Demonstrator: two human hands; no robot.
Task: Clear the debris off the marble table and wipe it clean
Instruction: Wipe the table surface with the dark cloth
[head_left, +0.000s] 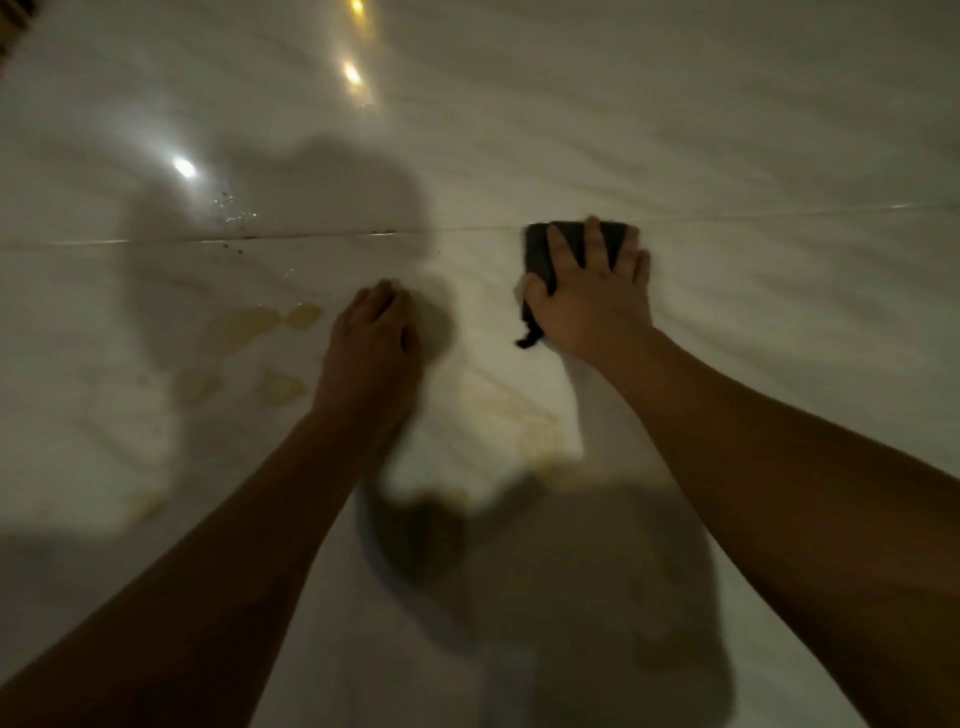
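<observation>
Now right hand on cloth

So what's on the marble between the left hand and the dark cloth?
Only bare marble table, partly in the shadow of the left hand, up to the dark cloth; head view.

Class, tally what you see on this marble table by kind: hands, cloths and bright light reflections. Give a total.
Hands: 2 (left hand, right hand)
Dark cloth: 1
Light reflections: 3
Total: 6
</observation>
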